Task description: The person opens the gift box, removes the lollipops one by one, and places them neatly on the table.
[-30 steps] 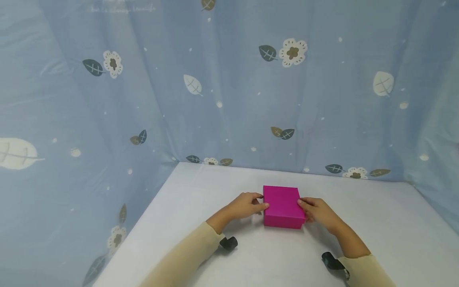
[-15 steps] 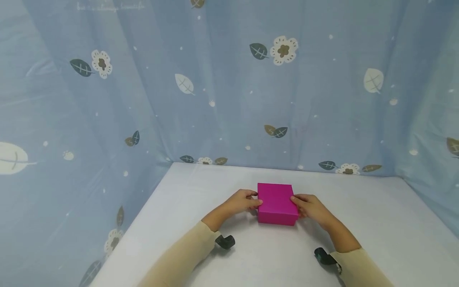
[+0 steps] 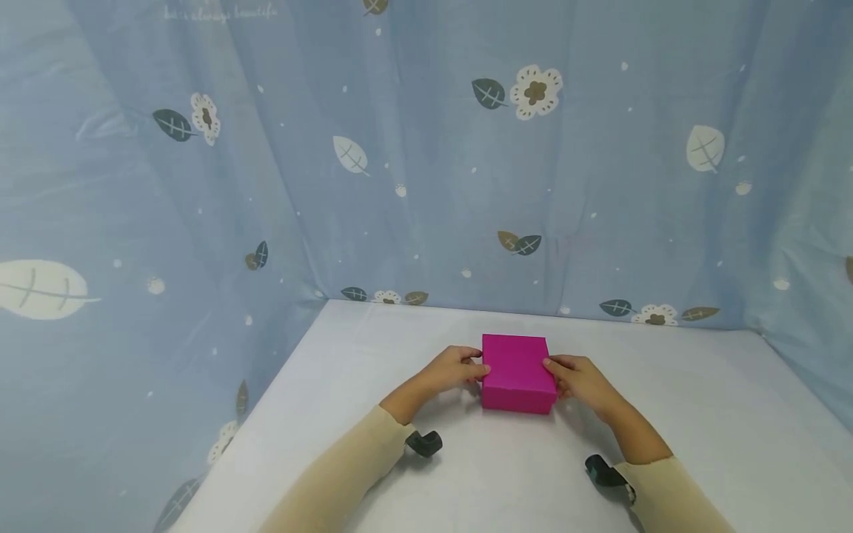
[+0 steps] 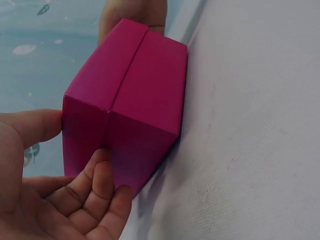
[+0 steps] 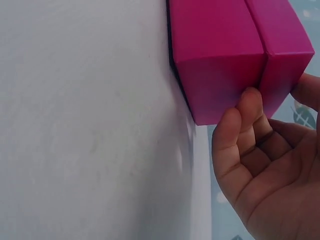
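A magenta lidded box [image 3: 516,363] sits on the white table between my two hands. Its lid [image 4: 105,65] covers the upper part, with a seam running round the sides. My left hand [image 3: 453,369] grips the left side, thumb at the lid's top edge and fingertips against the side near the seam. From the right, my right hand [image 3: 583,381] holds the opposite side the same way, and the right wrist view has its fingertips near the seam of the box [image 5: 220,80]. The inside of the box is hidden.
A pale blue curtain [image 3: 426,148] with leaf and flower prints hangs behind and to the left of the white tabletop [image 3: 466,474]. Black wrist devices [image 3: 424,444] show at both cream sleeves [image 3: 340,474].
The box and both hands have shifted slightly towards the back of the table. Both hands keep their hold on its sides. The head view has swayed a little.
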A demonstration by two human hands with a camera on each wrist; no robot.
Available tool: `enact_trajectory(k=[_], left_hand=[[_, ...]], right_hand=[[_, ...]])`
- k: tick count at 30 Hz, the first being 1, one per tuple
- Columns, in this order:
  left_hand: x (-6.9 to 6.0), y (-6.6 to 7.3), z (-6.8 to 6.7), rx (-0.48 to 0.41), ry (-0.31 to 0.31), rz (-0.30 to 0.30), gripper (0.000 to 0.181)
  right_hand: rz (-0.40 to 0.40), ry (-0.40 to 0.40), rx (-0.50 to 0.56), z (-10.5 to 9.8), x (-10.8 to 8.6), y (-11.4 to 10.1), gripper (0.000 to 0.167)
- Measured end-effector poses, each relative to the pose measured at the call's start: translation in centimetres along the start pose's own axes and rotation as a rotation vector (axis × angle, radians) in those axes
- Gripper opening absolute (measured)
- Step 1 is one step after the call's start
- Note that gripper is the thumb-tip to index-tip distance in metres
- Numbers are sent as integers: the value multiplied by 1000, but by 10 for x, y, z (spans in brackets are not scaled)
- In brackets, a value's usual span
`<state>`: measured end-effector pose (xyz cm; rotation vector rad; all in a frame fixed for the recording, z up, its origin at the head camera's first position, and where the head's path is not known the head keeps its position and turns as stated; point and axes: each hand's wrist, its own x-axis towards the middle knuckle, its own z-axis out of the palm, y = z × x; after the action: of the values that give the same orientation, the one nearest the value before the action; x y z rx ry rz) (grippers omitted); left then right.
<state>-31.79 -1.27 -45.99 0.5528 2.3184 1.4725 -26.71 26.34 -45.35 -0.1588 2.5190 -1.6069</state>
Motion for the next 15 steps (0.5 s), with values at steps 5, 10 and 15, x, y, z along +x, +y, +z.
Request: enact_trajectory(k=[5, 10, 15], left_hand=[[0, 2, -2, 36, 23, 6, 59], [-1, 6, -5, 25, 24, -10, 64], [-2, 12, -9, 18, 6, -4, 68]], right_hand=[[-7, 7, -1, 1, 1, 0, 63], [-43, 29, -19, 0, 1, -4, 58], [-62, 45, -21, -2, 0, -6, 59]])
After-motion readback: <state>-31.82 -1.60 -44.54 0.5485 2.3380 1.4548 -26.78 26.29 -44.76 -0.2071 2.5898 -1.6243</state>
